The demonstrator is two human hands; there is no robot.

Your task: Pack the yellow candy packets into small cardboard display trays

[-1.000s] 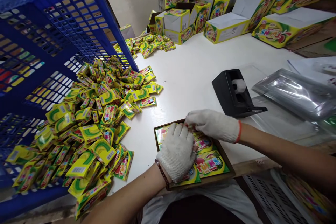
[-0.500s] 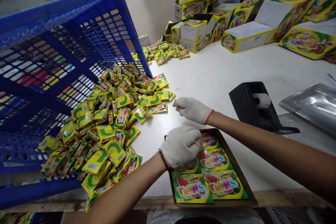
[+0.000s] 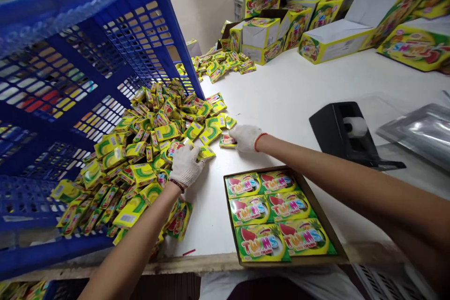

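My left hand (image 3: 186, 165), in a white knit glove, is at the near side of a heap of small yellow-green TWINS packets (image 3: 135, 176). Its fingers curl onto a packet (image 3: 175, 148) there, partly covering it. My right hand (image 3: 246, 138), gloved too, pinches the right end of another packet (image 3: 227, 141) lying on the white table at the heap's edge. In front of me a shallow open carton (image 3: 333, 248) holds several packets in two columns, TWINS faces up. Neither hand touches the carton.
A blue plastic crate (image 3: 179, 23) lies tipped at the left, with the heap spilling from it. A black tape dispenser (image 3: 337, 136) and clear plastic sheets (image 3: 422, 126) are at the right. Printed boxes (image 3: 337, 42) stand at the back beside a smaller packet pile (image 3: 225, 65).
My left hand has left the carton and moved to the heap on the left. The carton's left column, partly covered before, now shows. My right hand has closed on a packet.
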